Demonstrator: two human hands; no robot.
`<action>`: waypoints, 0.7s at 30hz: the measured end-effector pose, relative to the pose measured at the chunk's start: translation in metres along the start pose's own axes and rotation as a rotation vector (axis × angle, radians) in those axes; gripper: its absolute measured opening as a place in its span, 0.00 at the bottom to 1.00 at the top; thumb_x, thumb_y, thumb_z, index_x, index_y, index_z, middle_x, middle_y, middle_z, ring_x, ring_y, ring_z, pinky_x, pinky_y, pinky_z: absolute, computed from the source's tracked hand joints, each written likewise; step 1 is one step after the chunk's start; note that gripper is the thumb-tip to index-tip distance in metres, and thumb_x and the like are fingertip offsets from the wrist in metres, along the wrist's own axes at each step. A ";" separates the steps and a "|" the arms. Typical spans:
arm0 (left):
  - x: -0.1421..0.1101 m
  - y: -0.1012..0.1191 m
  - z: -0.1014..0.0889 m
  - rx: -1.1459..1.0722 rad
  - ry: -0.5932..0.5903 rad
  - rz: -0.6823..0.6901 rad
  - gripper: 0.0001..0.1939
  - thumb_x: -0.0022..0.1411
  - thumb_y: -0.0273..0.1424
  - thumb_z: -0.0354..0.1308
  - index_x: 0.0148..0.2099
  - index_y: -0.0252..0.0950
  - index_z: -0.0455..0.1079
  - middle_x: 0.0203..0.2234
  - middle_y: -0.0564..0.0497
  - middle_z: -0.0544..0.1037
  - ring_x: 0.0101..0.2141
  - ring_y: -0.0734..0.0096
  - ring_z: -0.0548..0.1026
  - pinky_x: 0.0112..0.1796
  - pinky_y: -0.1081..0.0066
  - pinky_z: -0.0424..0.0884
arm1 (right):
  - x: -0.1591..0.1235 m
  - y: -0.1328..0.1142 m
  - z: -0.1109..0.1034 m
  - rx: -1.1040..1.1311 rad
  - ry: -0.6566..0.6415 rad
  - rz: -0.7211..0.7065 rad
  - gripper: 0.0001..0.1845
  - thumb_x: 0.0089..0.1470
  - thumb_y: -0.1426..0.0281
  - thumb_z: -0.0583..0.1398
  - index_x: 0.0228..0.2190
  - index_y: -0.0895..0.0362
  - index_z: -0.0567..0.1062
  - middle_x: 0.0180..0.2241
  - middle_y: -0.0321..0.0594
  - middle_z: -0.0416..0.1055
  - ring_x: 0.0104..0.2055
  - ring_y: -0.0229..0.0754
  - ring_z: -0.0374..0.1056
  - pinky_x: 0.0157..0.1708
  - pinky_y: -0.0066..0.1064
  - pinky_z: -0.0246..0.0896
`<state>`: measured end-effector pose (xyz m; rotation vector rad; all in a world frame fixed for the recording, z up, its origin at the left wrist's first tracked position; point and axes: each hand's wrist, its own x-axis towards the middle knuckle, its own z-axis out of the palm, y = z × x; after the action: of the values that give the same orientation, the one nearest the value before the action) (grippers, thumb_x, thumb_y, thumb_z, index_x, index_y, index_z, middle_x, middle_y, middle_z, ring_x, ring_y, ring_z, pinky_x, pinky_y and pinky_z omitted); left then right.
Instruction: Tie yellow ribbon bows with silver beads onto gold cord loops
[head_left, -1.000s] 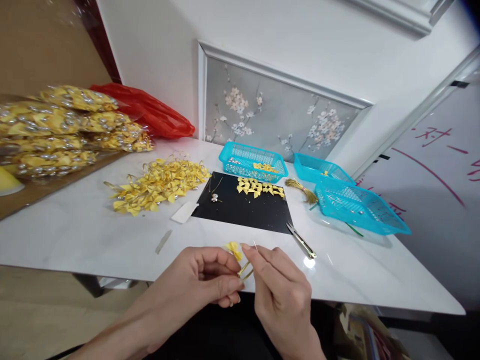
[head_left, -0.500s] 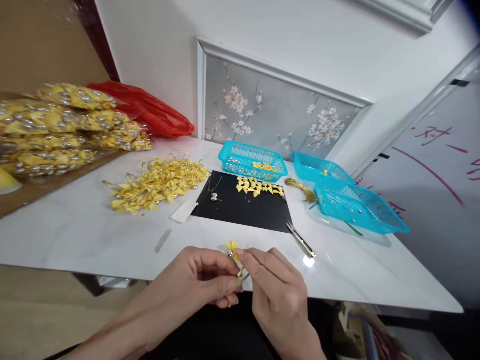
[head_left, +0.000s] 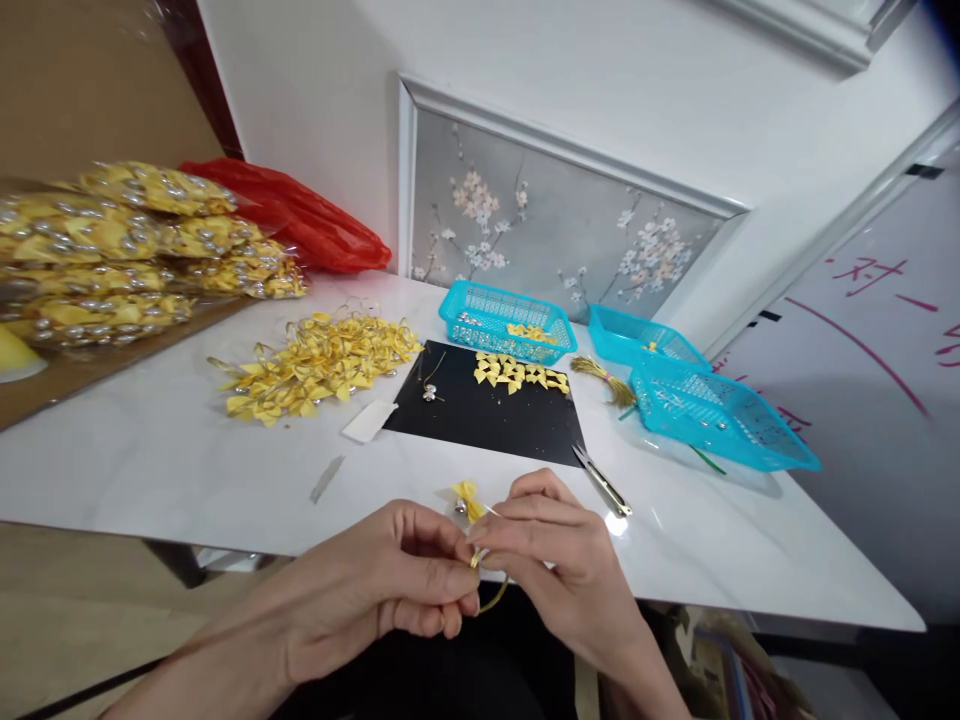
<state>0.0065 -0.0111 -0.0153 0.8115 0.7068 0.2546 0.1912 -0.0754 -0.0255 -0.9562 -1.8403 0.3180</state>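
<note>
The white bench (head_left: 697, 540) stretches right across the scene, with bagged yellow bows (head_left: 97, 250) stacked at its left end and blue baskets (head_left: 757, 425) lined up along the back and right. In front of those sits the black sheet (head_left: 480, 425), rows of bows along its far edge, and just left of it, there's the heap of yellow bows (head_left: 322, 370). Down at the near edge, here are the two hands, almost meeting: the left grip (head_left: 397, 580) is pinched, thumb against forefinger, on a gold cord, while the right grip (head_left: 562, 545) has its fingertips right up against the same spot; whether they are closed on anything, I can't tell. The snips (head_left: 604, 480) lie just beyond the right hand. One yellow bow (head_left: 469, 500), a silvery bead at its side, shows just past the meeting fingertips. And the cord (head_left: 495, 597) itself, smallest of all, pokes out at the left fingertips, a strand curving down between the hands. Here's the change from half a second ago: the right fingers were curled then, now they reach out flatter, across to the left fingertips, and the strand dips lower. The snips haven't budged.
</note>
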 end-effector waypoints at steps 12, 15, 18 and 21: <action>0.003 -0.006 -0.002 0.004 -0.035 0.054 0.09 0.51 0.29 0.70 0.34 0.33 0.76 0.22 0.56 0.74 0.21 0.84 0.67 0.22 0.85 0.64 | -0.004 -0.002 0.004 -0.192 -0.053 0.016 0.12 0.61 0.82 0.53 0.33 0.57 0.72 0.33 0.41 0.72 0.38 0.41 0.63 0.39 0.37 0.62; 0.003 -0.005 0.001 0.201 0.030 0.212 0.14 0.53 0.30 0.69 0.42 0.38 0.72 0.23 0.59 0.70 0.22 0.82 0.63 0.23 0.83 0.60 | -0.005 -0.005 0.005 -0.310 -0.074 0.089 0.10 0.62 0.80 0.51 0.33 0.57 0.69 0.33 0.42 0.69 0.37 0.43 0.61 0.37 0.38 0.59; 0.004 -0.007 0.004 0.538 0.196 0.392 0.11 0.58 0.32 0.64 0.44 0.40 0.72 0.25 0.58 0.73 0.27 0.75 0.68 0.29 0.77 0.64 | -0.004 -0.009 0.005 -0.341 -0.083 0.160 0.11 0.62 0.80 0.50 0.31 0.57 0.66 0.33 0.41 0.67 0.36 0.43 0.59 0.36 0.38 0.57; 0.004 -0.009 0.008 0.815 0.350 0.508 0.09 0.62 0.34 0.57 0.42 0.40 0.74 0.26 0.55 0.76 0.29 0.69 0.72 0.30 0.72 0.66 | -0.003 -0.011 0.006 -0.335 -0.083 0.198 0.11 0.62 0.80 0.49 0.30 0.57 0.65 0.33 0.40 0.67 0.36 0.43 0.59 0.37 0.38 0.57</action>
<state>0.0143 -0.0196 -0.0205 1.7594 0.9377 0.5930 0.1811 -0.0833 -0.0240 -1.3790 -1.9141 0.1724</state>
